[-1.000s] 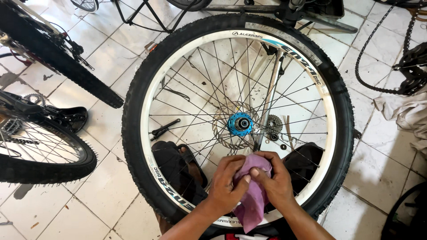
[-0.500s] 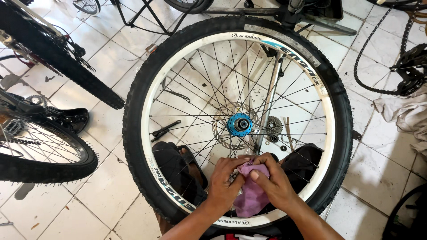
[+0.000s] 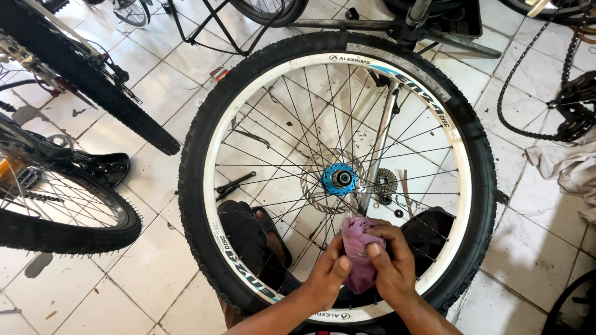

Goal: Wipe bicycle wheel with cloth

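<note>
Pale square floor tiles (image 3: pixel 155 260), scuffed and grey-grouted, underfoot. At the left edge of the floor, a knobby black tyre on a spoked wheel (image 3: pixel 62 217), with a second black tyre (image 3: pixel 93 80) slanting above it. Centre, lying flat over the tiles, a large bicycle wheel with a white metal rim (image 3: pixel 214 161), thin black wire spokes and a chunky black rubber tyre (image 3: pixel 192 124); a bright blue metal hub (image 3: pixel 339 178) at its middle, a dull perforated steel disc behind that. Below the hub, near the wheel's lower rim, a crumpled pink cloth rag (image 3: pixel 357 248), soft and bunched, pinched between both hands against the spokes. Left hand (image 3: pixel 328 279) curled shut, thumb pressed on the rag's left side, fingers mostly hidden beneath. Right hand (image 3: pixel 392 263) closed too, fingers wrapped over the rag's top and right side, fingertips (image 3: pixel 374 249) flat on the fabric. Black sandalled foot (image 3: pixel 251 239) visible through the spokes, left of the hands. Toward the right edge, a looping black bicycle chain (image 3: pixel 528 62) on the tiles and a rumpled whitish cloth (image 3: pixel 568 167).
</note>
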